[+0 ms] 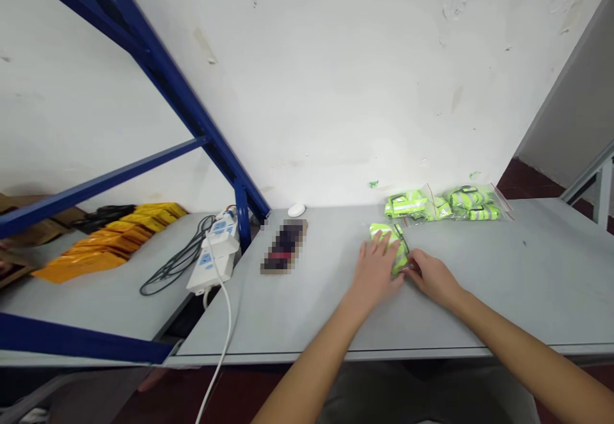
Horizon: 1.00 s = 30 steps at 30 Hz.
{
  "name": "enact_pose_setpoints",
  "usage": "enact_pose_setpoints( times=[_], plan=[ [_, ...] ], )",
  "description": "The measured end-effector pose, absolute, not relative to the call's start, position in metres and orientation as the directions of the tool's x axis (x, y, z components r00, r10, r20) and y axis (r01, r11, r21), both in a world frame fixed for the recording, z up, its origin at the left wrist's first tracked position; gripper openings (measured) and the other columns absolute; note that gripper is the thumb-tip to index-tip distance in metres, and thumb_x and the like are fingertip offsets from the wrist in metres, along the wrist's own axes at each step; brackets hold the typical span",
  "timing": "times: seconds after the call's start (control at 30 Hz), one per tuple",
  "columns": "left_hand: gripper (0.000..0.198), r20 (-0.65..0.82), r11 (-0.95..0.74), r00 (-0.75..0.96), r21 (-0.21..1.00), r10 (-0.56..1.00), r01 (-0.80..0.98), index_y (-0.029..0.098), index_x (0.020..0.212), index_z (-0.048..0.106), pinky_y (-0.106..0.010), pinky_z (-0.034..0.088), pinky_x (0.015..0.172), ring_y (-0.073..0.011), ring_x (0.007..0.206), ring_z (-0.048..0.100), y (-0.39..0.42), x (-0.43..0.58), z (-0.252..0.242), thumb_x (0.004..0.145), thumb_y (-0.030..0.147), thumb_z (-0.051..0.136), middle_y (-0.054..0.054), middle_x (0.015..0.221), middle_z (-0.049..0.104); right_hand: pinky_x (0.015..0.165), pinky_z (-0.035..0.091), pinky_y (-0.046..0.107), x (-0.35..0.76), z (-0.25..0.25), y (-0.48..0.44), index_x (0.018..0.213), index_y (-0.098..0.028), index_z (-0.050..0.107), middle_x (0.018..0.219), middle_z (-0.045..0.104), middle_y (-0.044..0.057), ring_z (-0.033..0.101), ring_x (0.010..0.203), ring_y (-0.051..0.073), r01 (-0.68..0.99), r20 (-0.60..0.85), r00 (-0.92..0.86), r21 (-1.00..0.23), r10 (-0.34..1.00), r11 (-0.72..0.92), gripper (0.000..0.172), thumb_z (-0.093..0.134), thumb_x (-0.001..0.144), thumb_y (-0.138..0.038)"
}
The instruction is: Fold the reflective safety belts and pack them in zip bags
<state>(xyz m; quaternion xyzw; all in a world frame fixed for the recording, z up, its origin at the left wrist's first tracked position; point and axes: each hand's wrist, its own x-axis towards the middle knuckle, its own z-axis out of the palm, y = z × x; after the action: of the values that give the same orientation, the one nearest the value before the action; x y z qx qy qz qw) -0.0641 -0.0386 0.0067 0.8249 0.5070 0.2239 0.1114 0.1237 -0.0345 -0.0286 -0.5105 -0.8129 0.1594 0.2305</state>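
Observation:
A clear plastic bag holding folded neon yellow-green reflective fabric (401, 252) lies on the grey table. My left hand (377, 267) rests over its left side, with fingers outstretched and pressing it from above. At the bag's lower right corner, my right hand (435, 278) has thumb and forefinger pinched on the edge of the plastic. Part of the bag is hidden beneath my left hand. Behind it, near the wall, lie several similar neon bundles (407, 203), some in clear bags with red seal strips (472, 203).
Left on the table are a blurred dark phone-like object (284, 247) and a white round item (296, 210). Farther left stand white power strips (213, 264) with a trailing white cable (227, 321), a blue metal frame (192, 114) and a row of yellow-orange packets (112, 242).

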Motion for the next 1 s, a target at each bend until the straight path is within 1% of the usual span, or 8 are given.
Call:
enact_pose_setpoints(
  times=[0.1, 0.2, 0.3, 0.43, 0.57, 0.7, 0.8, 1.0],
  plan=[
    [0.052, 0.151, -0.482, 0.459, 0.319, 0.876, 0.816, 0.025, 0.127, 0.049, -0.064, 0.020, 0.109, -0.0375, 0.140, 0.028, -0.032, -0.050, -0.003, 0.078, 0.017, 0.063, -0.013, 0.147, 0.042, 0.055, 0.038, 0.026, 0.123, -0.029, -0.034, 0.080, -0.022, 0.047, 0.073, 0.062, 0.001, 0.058, 0.060, 0.016, 0.748, 0.292, -0.479, -0.357, 0.828, 0.559, 0.011, 0.042, 0.090, -0.021],
    [0.047, 0.200, -0.468, 0.426, 0.287, 0.882, 0.836, 0.023, 0.123, 0.050, -0.055, 0.031, 0.106, -0.0331, 0.134, 0.039, -0.028, -0.051, -0.009, 0.080, 0.004, 0.051, -0.011, 0.141, 0.049, 0.054, 0.034, 0.026, 0.115, -0.028, -0.035, 0.077, -0.022, 0.047, 0.068, 0.061, 0.001, 0.057, 0.057, 0.017, 0.727, 0.351, -0.535, -0.274, 0.769, 0.630, 0.017, 0.038, 0.091, -0.018],
    [0.033, 0.289, -0.455, 0.381, 0.258, 0.878, 0.852, 0.021, 0.107, 0.056, -0.042, 0.045, 0.093, -0.0274, 0.113, 0.055, -0.026, -0.054, -0.011, 0.080, 0.002, 0.049, -0.009, 0.118, 0.063, 0.052, 0.030, 0.025, 0.102, -0.028, -0.035, 0.078, -0.022, 0.049, 0.068, 0.062, 0.001, 0.057, 0.057, 0.016, 0.709, 0.353, -0.554, -0.275, 0.754, 0.650, 0.016, 0.040, 0.091, -0.018],
    [0.017, 0.319, -0.449, 0.375, 0.201, 0.870, 0.871, 0.022, 0.087, 0.057, -0.034, 0.049, 0.072, -0.0229, 0.090, 0.056, -0.023, -0.054, -0.014, 0.082, 0.006, 0.051, -0.006, 0.104, 0.063, 0.051, 0.030, 0.024, 0.092, -0.026, -0.039, 0.080, -0.021, 0.050, 0.071, 0.064, 0.001, 0.057, 0.056, 0.015, 0.679, 0.341, -0.579, -0.301, 0.741, 0.669, 0.013, 0.043, 0.090, -0.017],
    [0.017, 0.324, -0.528, 0.460, 0.162, 0.827, 0.834, 0.021, 0.089, 0.059, -0.039, 0.048, 0.090, -0.0258, 0.117, 0.050, -0.019, -0.064, -0.020, 0.083, 0.006, 0.052, -0.009, 0.130, 0.053, 0.056, 0.038, 0.023, 0.109, -0.024, -0.039, 0.085, -0.022, 0.053, 0.071, 0.064, -0.001, 0.058, 0.058, 0.013, 0.638, 0.302, -0.584, -0.404, 0.754, 0.656, 0.011, 0.047, 0.092, -0.027],
    [0.019, 0.241, -0.672, 0.630, 0.184, 0.739, 0.718, 0.021, 0.096, 0.060, -0.044, 0.038, 0.106, -0.0270, 0.139, 0.034, -0.015, -0.086, -0.019, 0.088, 0.007, 0.049, -0.008, 0.147, 0.042, 0.069, 0.049, 0.030, 0.136, -0.029, -0.015, 0.111, -0.022, 0.056, 0.090, 0.066, 0.004, 0.063, 0.076, 0.017, 0.669, 0.311, -0.350, -0.578, 0.884, 0.468, 0.025, 0.037, 0.097, -0.028],
    [0.021, 0.211, -0.720, 0.689, 0.230, 0.694, 0.655, 0.022, 0.101, 0.060, -0.045, 0.037, 0.108, -0.0256, 0.141, 0.031, -0.017, -0.103, -0.013, 0.089, 0.010, 0.048, -0.006, 0.150, 0.039, 0.085, 0.050, 0.039, 0.145, -0.034, 0.010, 0.131, -0.023, 0.050, 0.112, 0.060, 0.011, 0.058, 0.101, 0.023, 0.667, 0.392, -0.413, -0.484, 0.822, 0.566, 0.039, 0.046, 0.094, -0.031],
    [0.041, 0.271, -0.696, 0.646, 0.374, 0.714, 0.612, 0.023, 0.115, 0.058, -0.043, 0.036, 0.112, -0.0207, 0.143, 0.028, -0.030, -0.120, -0.015, 0.083, 0.002, 0.042, -0.005, 0.148, 0.043, 0.095, 0.041, 0.051, 0.139, -0.031, 0.021, 0.129, -0.025, 0.056, 0.138, 0.047, 0.014, 0.044, 0.124, 0.031, 0.755, 0.378, -0.501, -0.249, 0.778, 0.607, 0.037, 0.046, 0.095, -0.036]
  ],
)
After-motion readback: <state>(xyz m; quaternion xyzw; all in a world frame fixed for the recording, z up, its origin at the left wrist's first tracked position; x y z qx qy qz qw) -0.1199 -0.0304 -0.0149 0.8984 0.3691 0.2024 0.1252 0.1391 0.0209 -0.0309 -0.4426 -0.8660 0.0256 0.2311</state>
